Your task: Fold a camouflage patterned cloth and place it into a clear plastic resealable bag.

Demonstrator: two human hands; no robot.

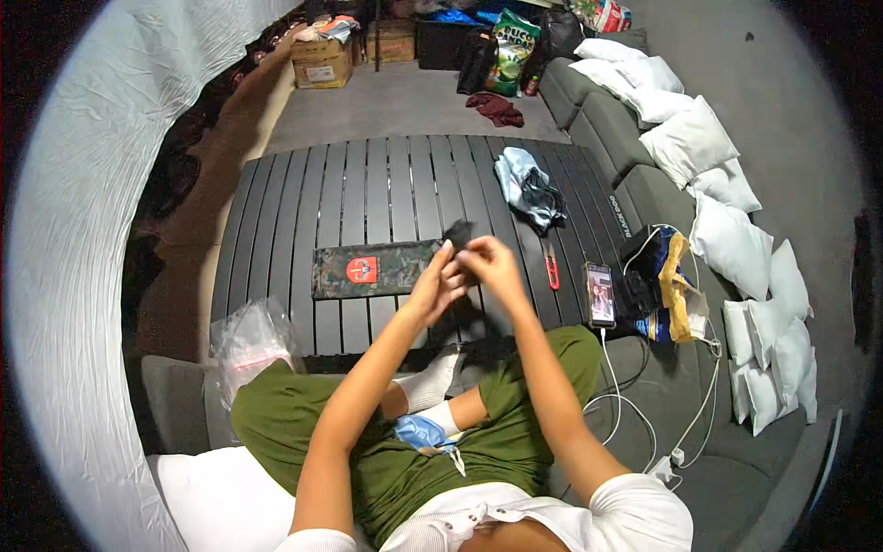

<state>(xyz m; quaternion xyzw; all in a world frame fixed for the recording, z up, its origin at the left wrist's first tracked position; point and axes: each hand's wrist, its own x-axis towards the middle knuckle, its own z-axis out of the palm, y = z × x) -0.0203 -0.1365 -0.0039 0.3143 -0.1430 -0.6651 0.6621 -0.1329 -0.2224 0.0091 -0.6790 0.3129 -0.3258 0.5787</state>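
Note:
A flat camouflage fabric piece (405, 260) with a red patch (362, 270) lies across the slatted table, its right end reaching my hands. At that end a dark strip of cloth (457, 232) sticks up past my fingertips. My left hand (440, 287) is closed on the strip, thumb and fingers pinched together. Close beside it on the right, my right hand (494, 269) pinches the same strip with bent fingers. Whether the strip is joined to the camouflage piece is hidden by my hands. More dark material hangs below them near the table's front edge.
Right of my hands lie red-handled snips (551, 267); beyond is a bundled light-blue and black cloth (531, 189). A phone (600, 295) on a white cable stands at the table's right. Clear plastic bags (253, 345) lie at the left corner. White pillows (731, 235) line the grey sofa.

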